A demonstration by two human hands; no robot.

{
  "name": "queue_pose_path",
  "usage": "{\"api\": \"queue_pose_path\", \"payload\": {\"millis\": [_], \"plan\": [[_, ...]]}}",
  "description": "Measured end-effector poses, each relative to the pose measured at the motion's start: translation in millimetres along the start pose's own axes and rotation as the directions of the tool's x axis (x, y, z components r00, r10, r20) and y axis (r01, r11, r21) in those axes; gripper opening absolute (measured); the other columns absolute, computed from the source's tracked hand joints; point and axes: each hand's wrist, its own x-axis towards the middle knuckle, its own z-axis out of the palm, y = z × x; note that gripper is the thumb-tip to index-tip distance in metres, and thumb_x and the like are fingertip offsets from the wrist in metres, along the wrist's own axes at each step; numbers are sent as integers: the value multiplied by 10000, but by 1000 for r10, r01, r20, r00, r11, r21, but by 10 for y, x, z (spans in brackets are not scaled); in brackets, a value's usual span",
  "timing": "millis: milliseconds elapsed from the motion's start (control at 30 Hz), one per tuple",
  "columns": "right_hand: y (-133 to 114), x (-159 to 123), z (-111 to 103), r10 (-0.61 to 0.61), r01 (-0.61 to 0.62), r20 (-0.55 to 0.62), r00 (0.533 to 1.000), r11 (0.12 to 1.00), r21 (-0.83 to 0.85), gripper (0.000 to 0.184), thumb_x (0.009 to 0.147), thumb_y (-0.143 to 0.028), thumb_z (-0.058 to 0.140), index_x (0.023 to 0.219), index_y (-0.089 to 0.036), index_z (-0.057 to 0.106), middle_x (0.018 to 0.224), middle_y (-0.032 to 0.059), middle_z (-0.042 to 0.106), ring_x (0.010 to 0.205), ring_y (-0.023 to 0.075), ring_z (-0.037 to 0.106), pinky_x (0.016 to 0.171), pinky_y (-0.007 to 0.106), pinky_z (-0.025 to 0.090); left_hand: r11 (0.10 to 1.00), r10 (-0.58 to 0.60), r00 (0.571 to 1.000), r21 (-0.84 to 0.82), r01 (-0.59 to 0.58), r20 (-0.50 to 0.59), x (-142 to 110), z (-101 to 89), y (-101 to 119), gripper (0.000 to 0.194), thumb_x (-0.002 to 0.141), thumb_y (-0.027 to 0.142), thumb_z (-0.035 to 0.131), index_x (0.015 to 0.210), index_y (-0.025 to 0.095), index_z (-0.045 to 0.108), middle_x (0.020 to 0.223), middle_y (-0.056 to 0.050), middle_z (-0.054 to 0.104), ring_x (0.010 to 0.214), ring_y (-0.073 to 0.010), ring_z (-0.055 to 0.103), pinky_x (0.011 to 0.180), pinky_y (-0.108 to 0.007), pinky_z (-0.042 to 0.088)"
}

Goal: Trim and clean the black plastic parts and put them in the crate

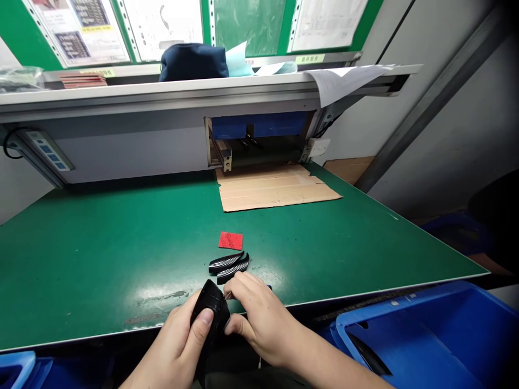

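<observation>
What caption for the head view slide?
Left hand grips a black part, right hand at its side; two striped pieces and red card beyond.

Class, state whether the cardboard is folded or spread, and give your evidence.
Spread: the cardboard lies flat on the table, its broad face showing.

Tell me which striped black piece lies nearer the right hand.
The near-side striped piece, close by the right hand; the other striped piece lies beyond it, toward the red card.
</observation>
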Motion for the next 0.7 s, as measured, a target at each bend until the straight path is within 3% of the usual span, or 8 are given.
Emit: {"api": "queue_pose_path", "payload": {"millis": [100, 233, 367, 467, 567, 633, 700], "plan": [[-44, -6, 72, 1, -2, -43, 999, 1000, -21, 731, 893, -795, 127, 912, -186, 529, 897, 59, 518, 823, 235, 456, 725, 335, 374, 999, 53, 999, 2, -53, -8, -2, -2, -29, 368, 936, 478, 384, 756, 193, 530, 584, 11, 515, 562, -139, 491, 565, -224, 410], [-25, 12, 110, -9, 9, -22, 1000, 1000, -4, 681, 930, -758, 120, 753, -187, 445, 753, 24, 486, 706, 196, 437, 647, 296, 332, 997, 71, 997, -5, -71, -10, 6, -4, -62, 330, 941, 459, 384, 797, 196, 520, 596, 19, 502, 557, -133, 473, 555, -222, 401], [42, 59, -26, -83, 14, 221, 972, 954, 299, 626, 956, -735, 230, 714, -185, 408, 672, -23, 445, 613, 137, 422, 590, 247, 317, 994, 110, 994, 19, -110, -16, 18, -5, -50, 342, 941, 460, 371, 809, 199, 548, 641, 6, 536, 627, -153, 510, 624, -232, 431], [64, 92, -182, -86, -81, 281, 956, 842, 533, 625, 940, -748, 291, 690, -183, 382, 633, -42, 367, 562, 113, 357, 522, 222, 282, 989, 136, 990, 58, -134, -33, 29, -3, -42, 378, 931, 489, 356, 859, 203, 593, 724, -21, 596, 687, -182, 543, 654, -250, 450], [50, 92, -262, -34, -65, 160, 987, 816, 575, 628, 930, -757, 302, 694, -182, 397, 623, -43, 351, 559, 117, 337, 517, 226, 279, 988, 140, 990, 74, -138, -29, 34, -1, -68, 398, 927, 500, 356, 972, 210, 624, 765, -37, 633, 732, -205, 560, 675, -264, 465], [28, 70, -259, -16, 18, -9, 1000, 887, 462, 586, 928, -731, 382, 749, -178, 456, 677, -25, 417, 609, 132, 398, 564, 236, 322, 992, 94, 995, 89, -91, -30, 37, 2, -95, 387, 921, 501, 380, 1033, 215, 617, 820, -44, 655, 793, -218, 576, 711, -273, 473], [1, 36, -236, -84, 130, -174, 981, 953, 274, 503, 917, -681, 492, 888, -179, 527, 823, 16, 492, 704, 153, 464, 633, 252, 369, 994, 23, 1000, 110, -21, -11, 46, 8, -118, 362, 918, 492, 402, 1047, 220, 602, 903, -46, 666, 865, -223, 587, 753, -277, 475]]}}
